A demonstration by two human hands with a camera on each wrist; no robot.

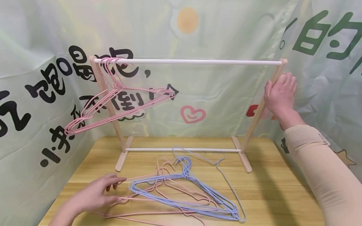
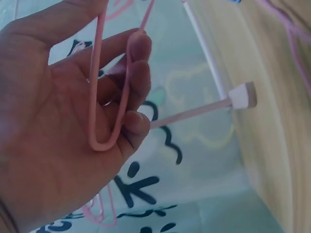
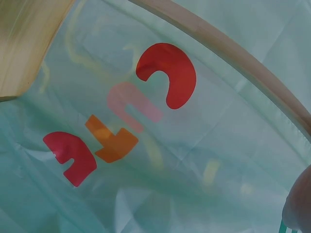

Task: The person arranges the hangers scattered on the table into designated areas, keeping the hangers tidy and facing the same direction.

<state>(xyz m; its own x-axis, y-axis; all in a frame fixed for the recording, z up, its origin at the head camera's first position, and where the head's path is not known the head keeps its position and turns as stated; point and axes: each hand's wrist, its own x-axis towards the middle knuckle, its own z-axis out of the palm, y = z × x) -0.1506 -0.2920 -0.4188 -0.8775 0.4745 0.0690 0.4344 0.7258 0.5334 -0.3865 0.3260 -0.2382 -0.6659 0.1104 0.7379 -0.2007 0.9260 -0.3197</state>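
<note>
My left hand (image 1: pixel 97 193) holds the end of a pink clothes hanger (image 2: pixel 92 92), its fingers curled against the wire in the left wrist view. That hanger lies partly among other pink hangers and a bundle of blue hangers (image 1: pixel 209 191) on the table. At upper right my right hand (image 1: pixel 281 94) grips the wooden side post (image 1: pixel 255 121) of a small clothes rack near its top. In the right wrist view only a fingertip (image 3: pixel 299 204) shows at the edge, below the post. Several pink hangers (image 1: pixel 93 113) hang together at the left end of the rack's white top rod (image 1: pixel 192 61).
The rack stands on wooden feet (image 1: pixel 241 153) near the back of the wooden table (image 1: pixel 85 185), with a lower white rod (image 1: pixel 203 150) between them. One blue hanger (image 1: pixel 232 185) lies apart from its bundle. Printed cloth (image 1: pixel 232 31) hangs behind and at both sides.
</note>
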